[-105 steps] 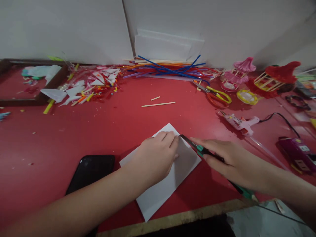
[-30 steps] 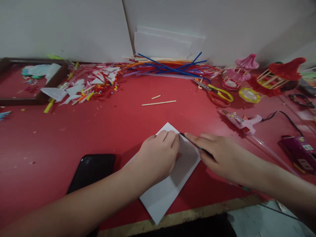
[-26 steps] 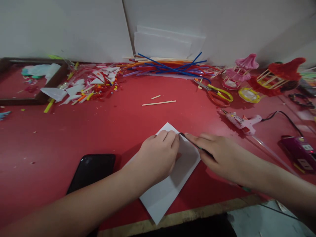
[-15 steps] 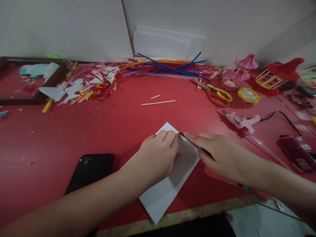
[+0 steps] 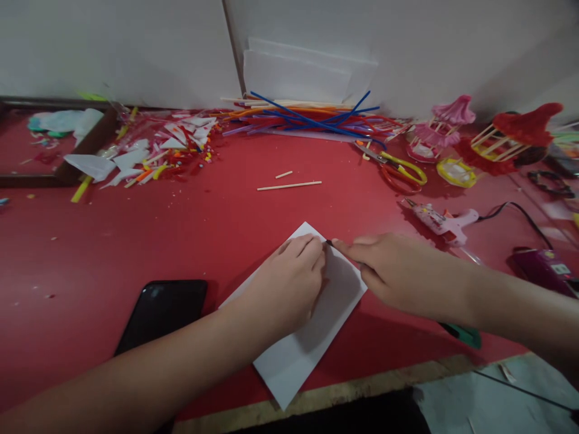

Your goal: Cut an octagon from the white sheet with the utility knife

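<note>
left hand (image 5: 292, 277): bare; back smooth and broad, knuckles softly rounded, fingers slender, set close. left forearm (image 5: 181, 355): bare; narrow at the wrist, thickening evenly toward the elbow end, clean outline. right hand (image 5: 393, 271): bare also; smooth back, index finger slim, tapering to its tip. right forearm (image 5: 506, 301): bare as far as seen; slim wrist, gentle widening, underside in deep shade. low down, between the arms, a black patch (image 5: 353, 416), flat and textureless; too dark from here to tell whether it is clothing.
</note>
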The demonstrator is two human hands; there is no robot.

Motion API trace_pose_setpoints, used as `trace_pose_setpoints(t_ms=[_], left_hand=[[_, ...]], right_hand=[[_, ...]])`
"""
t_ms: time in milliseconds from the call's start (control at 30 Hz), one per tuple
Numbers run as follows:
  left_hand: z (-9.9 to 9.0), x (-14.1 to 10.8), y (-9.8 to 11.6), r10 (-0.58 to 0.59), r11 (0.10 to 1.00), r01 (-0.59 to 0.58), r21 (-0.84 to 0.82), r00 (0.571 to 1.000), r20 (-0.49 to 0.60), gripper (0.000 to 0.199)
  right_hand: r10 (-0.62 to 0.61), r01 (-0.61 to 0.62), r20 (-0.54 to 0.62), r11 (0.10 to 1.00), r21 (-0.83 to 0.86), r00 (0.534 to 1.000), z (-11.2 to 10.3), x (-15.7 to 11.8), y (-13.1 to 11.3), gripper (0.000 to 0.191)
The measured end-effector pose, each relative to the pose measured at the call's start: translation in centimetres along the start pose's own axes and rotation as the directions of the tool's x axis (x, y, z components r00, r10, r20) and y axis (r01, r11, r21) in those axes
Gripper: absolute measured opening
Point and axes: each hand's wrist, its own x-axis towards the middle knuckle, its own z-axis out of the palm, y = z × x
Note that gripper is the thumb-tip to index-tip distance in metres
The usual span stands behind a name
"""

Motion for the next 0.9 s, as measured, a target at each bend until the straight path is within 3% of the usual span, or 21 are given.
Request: trace_pose_setpoints(t_ms=[533, 900], left_hand=[[0.0, -0.01, -0.09, 0.014, 0.999, -0.014, 0.034, 1.0, 0.005, 0.033], [-0.42, -0.01, 0.07, -0.054, 0.998, 0.055, -0.027, 0.998, 0.036, 0.034]], right_hand=[[-0.009, 0.012, 0.051, 0.998, -0.06, 0.999, -0.04, -0.09, -0.17, 0.04], [0.081, -0.074, 0.157, 0.996, -0.055, 0.984, -0.74, -0.24, -0.69, 0.04]])
